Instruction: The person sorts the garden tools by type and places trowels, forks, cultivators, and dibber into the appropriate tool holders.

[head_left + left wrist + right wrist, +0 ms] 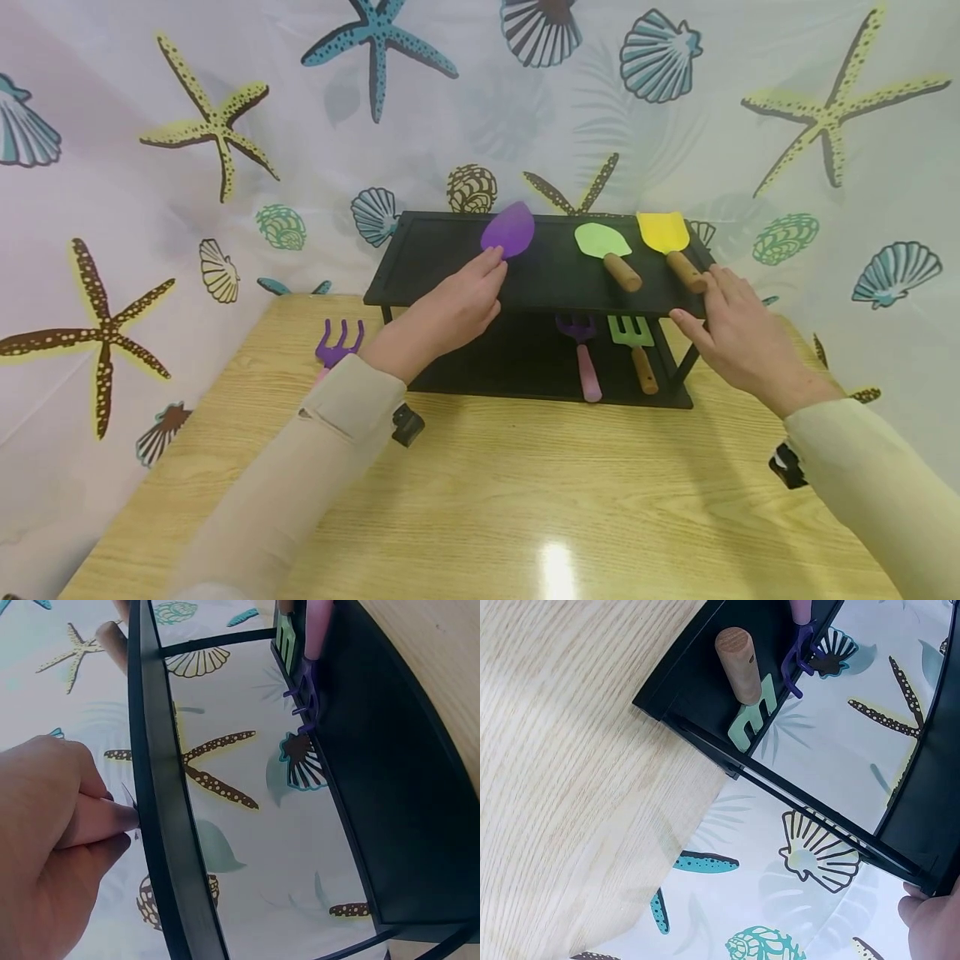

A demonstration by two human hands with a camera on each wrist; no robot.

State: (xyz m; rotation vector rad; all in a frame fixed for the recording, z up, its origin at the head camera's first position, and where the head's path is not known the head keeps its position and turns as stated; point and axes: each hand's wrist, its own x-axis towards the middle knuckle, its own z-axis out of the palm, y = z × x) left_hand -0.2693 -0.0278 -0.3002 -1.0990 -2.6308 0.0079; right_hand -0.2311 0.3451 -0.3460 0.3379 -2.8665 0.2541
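A purple toy shovel (512, 229) lies on the top tier of a black two-tier shelf (442, 287). My left hand (461, 304) grips it where the blade meets the handle, and the handle is hidden behind the hand. In the left wrist view, the fingers of the left hand (64, 832) are curled at the shelf's edge. My right hand (742, 337) touches the right front corner of the top tier. Just beside its fingers is the wooden handle of a yellow shovel (663, 232). A green shovel (602, 240) lies between the yellow and purple ones.
On the lower tier lie a purple rake with a pink handle (588, 373) and a green fork (632, 332) with a wooden handle. Another purple rake (335, 352) is on the wooden table (525, 492), left of the shelf. A patterned cloth (450, 125) hangs behind.
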